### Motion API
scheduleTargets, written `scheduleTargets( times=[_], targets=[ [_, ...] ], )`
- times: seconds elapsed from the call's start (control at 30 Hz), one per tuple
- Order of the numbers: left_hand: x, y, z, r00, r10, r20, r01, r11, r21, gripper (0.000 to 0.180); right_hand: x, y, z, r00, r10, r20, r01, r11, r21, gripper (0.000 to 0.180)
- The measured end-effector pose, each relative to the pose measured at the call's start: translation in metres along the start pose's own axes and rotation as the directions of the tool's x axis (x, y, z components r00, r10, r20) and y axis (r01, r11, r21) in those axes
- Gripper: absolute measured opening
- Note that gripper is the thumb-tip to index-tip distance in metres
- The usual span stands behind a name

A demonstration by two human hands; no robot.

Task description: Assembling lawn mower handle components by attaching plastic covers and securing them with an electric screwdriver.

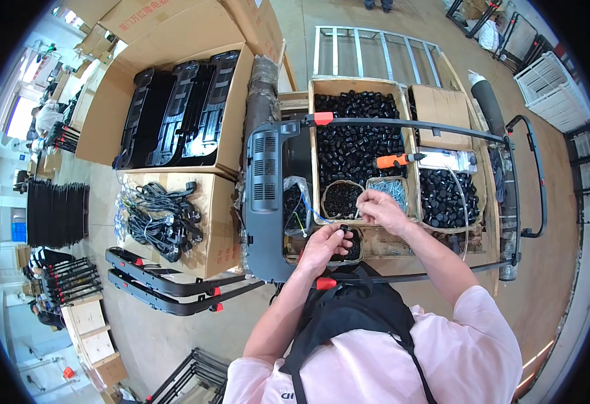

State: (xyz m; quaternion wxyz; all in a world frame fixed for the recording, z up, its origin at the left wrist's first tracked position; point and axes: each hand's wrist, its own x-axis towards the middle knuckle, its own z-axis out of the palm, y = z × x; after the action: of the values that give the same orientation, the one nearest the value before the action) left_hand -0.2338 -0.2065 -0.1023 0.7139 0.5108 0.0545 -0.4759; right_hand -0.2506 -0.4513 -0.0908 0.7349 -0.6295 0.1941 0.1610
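My left hand (323, 244) is closed on a small black plastic part just above a low round tub of black parts (353, 246). My right hand (380, 206) hovers a little higher, fingers pinched together on something too small to make out, beside a tray of silver screws (390, 188) and a round tub of small black pieces (341, 198). A large grey plastic panel with vent slots (265, 195) lies across the workbench to the left of both hands. An orange-handled power screwdriver (397, 160) rests behind the screws.
Cardboard boxes of black caps (355, 128) (446, 196) fill the bench. To the left stand a box of black panels (180, 111), a box with coiled power cords (164, 215) and black frame pieces (167, 286) on the floor. People work at far left.
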Motion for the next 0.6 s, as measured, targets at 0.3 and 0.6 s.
scheduleTargets(
  times=[0.3, 0.6],
  targets=[
    [-0.013, 0.008, -0.009, 0.997, 0.009, 0.074, -0.011, 0.999, 0.033, 0.028, -0.01, -0.008, 0.04, 0.997, -0.03, 0.065, 0.04, 0.988, -0.151, 0.012],
    [-0.028, 0.009, -0.028, 0.998, -0.045, 0.039, 0.048, 0.995, -0.087, 0.028, -0.015, -0.014, 0.069, 0.954, -0.235, 0.187, 0.3, 0.778, -0.551, 0.018]
  ],
)
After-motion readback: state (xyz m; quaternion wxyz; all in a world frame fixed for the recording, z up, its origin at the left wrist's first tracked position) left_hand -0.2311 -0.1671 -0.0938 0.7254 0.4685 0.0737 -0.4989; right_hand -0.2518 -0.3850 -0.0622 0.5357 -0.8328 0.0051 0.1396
